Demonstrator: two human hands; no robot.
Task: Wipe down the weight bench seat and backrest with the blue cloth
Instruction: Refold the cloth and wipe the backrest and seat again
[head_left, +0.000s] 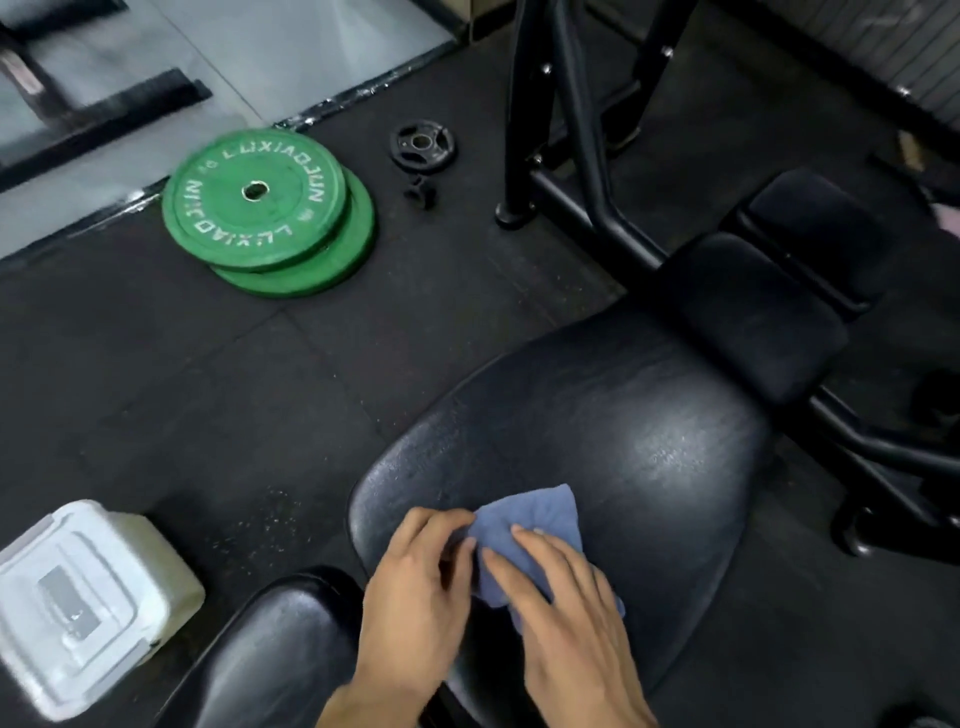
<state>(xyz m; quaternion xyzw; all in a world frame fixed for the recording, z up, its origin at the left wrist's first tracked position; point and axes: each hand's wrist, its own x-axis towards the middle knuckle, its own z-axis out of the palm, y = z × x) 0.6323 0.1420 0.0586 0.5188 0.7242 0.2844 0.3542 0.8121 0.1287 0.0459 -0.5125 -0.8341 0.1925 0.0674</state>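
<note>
The black padded bench seat (613, 436) fills the lower middle of the head view, its surface shiny. On its near part lies the blue cloth (540, 519), crumpled. My left hand (415, 587) pinches the cloth's left edge with its fingertips. My right hand (566, 613) lies flat on the cloth, fingers spread and pressing it onto the seat. A second black pad (270, 654), probably the backrest, sits at the lower left, next to my left wrist.
Two stacked green weight plates (265, 208) lie on the black rubber floor at the upper left. A small black plate (423, 144) and a collar (420, 193) lie beside them. A white plastic container (83, 603) stands at the lower left. Black frame tubes (571, 104) and roller pads (748, 317) stand behind the seat.
</note>
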